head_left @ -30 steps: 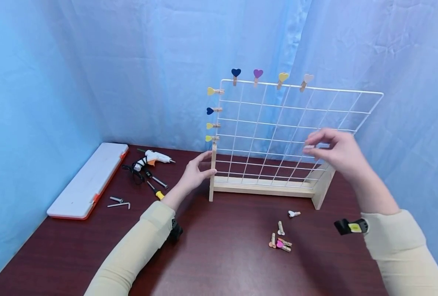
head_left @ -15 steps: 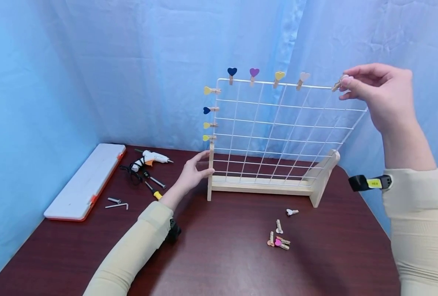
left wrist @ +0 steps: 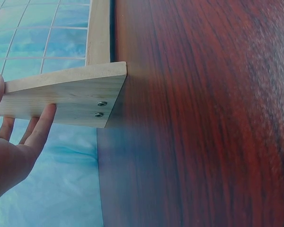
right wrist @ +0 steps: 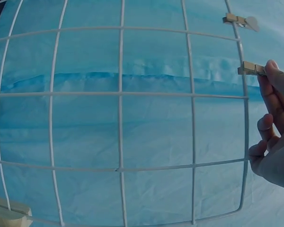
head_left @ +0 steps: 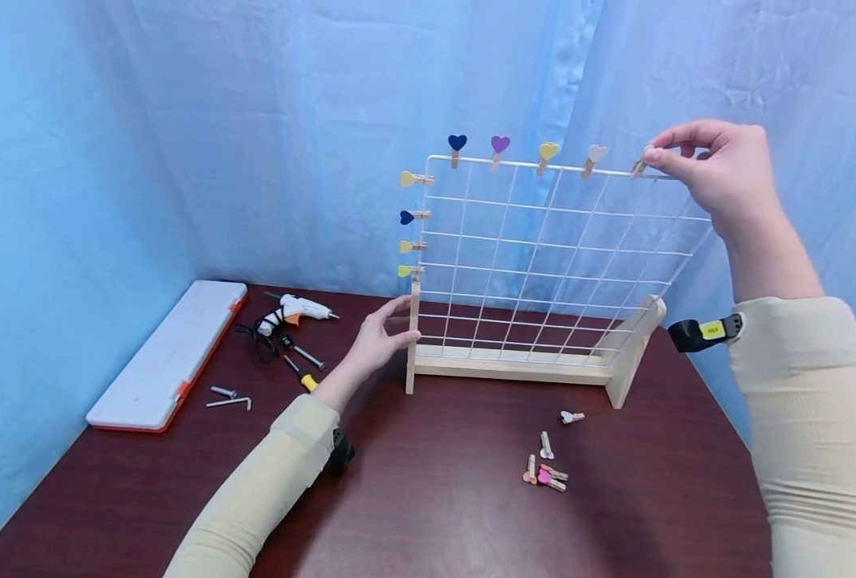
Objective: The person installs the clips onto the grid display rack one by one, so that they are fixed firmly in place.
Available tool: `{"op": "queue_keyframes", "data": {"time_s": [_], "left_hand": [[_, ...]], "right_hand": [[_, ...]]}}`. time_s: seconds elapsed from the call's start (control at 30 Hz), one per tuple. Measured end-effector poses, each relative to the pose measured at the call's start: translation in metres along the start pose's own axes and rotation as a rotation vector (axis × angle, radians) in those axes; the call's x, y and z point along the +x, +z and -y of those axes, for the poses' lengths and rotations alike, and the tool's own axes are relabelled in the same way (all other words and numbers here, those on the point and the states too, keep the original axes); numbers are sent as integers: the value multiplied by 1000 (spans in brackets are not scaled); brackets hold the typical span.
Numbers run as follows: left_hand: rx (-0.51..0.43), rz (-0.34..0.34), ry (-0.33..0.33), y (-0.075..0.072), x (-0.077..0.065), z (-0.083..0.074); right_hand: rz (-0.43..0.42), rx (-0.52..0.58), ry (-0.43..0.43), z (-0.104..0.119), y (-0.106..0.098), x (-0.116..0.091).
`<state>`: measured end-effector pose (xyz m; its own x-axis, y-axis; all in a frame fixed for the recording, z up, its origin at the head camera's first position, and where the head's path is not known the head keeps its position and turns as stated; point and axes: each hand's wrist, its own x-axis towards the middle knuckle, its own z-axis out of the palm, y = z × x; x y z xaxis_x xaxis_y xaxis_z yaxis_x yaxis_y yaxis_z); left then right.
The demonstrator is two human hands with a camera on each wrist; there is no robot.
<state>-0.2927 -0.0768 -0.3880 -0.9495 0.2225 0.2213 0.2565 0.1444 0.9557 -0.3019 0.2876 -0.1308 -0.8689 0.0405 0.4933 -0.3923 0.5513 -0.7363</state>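
A white wire grid point(head_left: 536, 241) stands upright in a pale wooden stand point(head_left: 515, 369). Between thumb and fingers, my right hand point(head_left: 720, 164) pinches a small wooden clothespin point(right wrist: 253, 68), whose jaws straddle the grid's top wire; the fingers hide its outer end. My left hand point(head_left: 381, 337) holds the stand's left side panel point(left wrist: 71, 97), thumb at one edge and fingers against its outer face. Heart-topped clothespins sit along the top wire, among them a dark blue clothespin point(head_left: 457, 144) and a pale clothespin point(head_left: 596, 156). Several more line the left wire, including a yellow clothespin point(head_left: 409, 179).
Loose clothespins point(head_left: 547, 475) lie on the dark wood table point(head_left: 442, 514) before the stand. At left are a white glue gun point(head_left: 305, 307), a yellow-handled screwdriver point(head_left: 305, 381), a hex key point(head_left: 233, 403), a bolt point(head_left: 223, 392) and a white case point(head_left: 168, 353). A blue curtain hangs behind.
My right hand has risen from in front of the grid to its top wire, carrying the clothespin, then shifted left along it. My left hand stays on the side panel.
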Motion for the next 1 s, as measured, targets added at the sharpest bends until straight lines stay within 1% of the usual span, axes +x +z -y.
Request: {"op": "queue_keyframes", "data": {"time_s": [0.1, 0.3, 0.37, 0.47, 0.5, 0.57, 0.6, 0.7, 0.77, 0.8, 0.87, 0.93, 1.0], "left_hand": [[-2, 0, -1, 1, 0, -1], [-7, -3, -11, 0, 1, -1], [-6, -8, -10, 0, 3, 3], [1, -29, 4, 1, 8, 15], [1, -29, 1, 1, 8, 15], [6, -32, 6, 2, 8, 17], [6, -36, 7, 2, 8, 18], [10, -37, 3, 3, 8, 19], [17, -49, 16, 3, 10, 26], [20, -52, 14, 3, 10, 27], [23, -48, 12, 3, 10, 27], [23, -45, 7, 2, 10, 26], [18, -41, 2, 1, 10, 24]], "right_hand": [[14, -37, -10, -5, 1, 1], [24, -62, -30, -10, 1, 2], [29, -67, -43, -10, 0, 2], [16, -63, -73, -7, -1, -2], [6, -66, -84, -6, -2, -5], [-23, -50, -120, -3, -2, -13], [-40, -47, -153, -3, -1, -18], [-62, -68, -284, -10, 3, -36], [-40, -95, -379, -22, 9, -49], [-9, -107, -420, -30, 13, -55], [63, -138, -453, -49, 21, -69], [150, -156, -437, -70, 29, -84], [227, -188, -381, -93, 36, -99]]}}
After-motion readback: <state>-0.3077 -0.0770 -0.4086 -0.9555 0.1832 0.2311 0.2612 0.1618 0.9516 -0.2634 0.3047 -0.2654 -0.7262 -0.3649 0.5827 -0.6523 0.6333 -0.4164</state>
